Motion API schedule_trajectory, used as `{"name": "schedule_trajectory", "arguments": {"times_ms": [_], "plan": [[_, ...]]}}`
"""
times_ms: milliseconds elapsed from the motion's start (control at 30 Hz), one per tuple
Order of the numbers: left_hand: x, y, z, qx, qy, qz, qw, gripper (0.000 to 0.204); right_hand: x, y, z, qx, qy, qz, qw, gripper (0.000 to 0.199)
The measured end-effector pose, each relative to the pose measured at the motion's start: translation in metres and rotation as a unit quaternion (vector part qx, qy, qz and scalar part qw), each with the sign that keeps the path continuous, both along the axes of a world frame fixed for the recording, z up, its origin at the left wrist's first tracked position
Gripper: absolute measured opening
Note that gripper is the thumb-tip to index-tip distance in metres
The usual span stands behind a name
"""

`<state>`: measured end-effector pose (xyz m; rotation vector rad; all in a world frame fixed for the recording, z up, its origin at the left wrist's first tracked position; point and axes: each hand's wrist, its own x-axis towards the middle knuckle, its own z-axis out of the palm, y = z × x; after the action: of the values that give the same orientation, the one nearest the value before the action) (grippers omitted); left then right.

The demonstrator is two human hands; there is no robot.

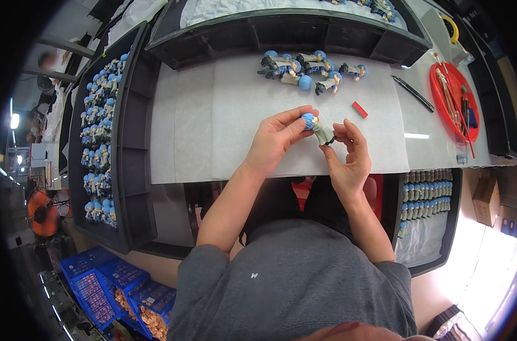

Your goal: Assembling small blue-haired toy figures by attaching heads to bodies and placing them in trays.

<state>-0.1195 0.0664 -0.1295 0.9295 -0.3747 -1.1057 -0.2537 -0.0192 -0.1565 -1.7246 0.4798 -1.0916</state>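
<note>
A small figurine with blue hair and a grey-green robe is held between my two hands above the white sheet on the table. The thumb and fingers of my left hand close on its blue-haired head. My right hand pinches the dark lower end of the robe between thumb and fingertips. Beyond my hands lies a loose group of similar figurines, with blue hair, pale robes and dark feet. A small red block rests on the sheet, just past my right hand.
Black crates stand at the left and along the back, both with figurines inside. At right are a dark pen-like tool and a red tray of brushes. Another crate with rows of figurines sits low at right.
</note>
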Motion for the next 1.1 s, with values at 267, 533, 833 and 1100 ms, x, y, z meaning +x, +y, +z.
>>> {"name": "schedule_trajectory", "arguments": {"times_ms": [267, 533, 833, 1100], "plan": [[-0.02, -0.002, -0.009, 0.048, -0.196, 0.059, 0.978, 0.033, -0.013, -0.06, 0.023, -0.118, 0.132, -0.065, 0.982, 0.032], [-0.041, -0.01, -0.021, 0.04, -0.266, 0.111, 0.957, 0.035, -0.006, -0.088, 0.019, -0.032, 0.242, -0.064, 0.968, 0.025], [-0.044, -0.009, -0.027, 0.041, -0.288, 0.13, 0.948, 0.031, -0.019, -0.061, 0.024, 0.543, -0.005, 0.126, 0.83, 0.032], [-0.043, -0.012, -0.034, 0.04, -0.338, 0.163, 0.926, 0.026, -0.015, -0.058, 0.025, 0.499, 0.034, 0.122, 0.858, 0.031]]}}
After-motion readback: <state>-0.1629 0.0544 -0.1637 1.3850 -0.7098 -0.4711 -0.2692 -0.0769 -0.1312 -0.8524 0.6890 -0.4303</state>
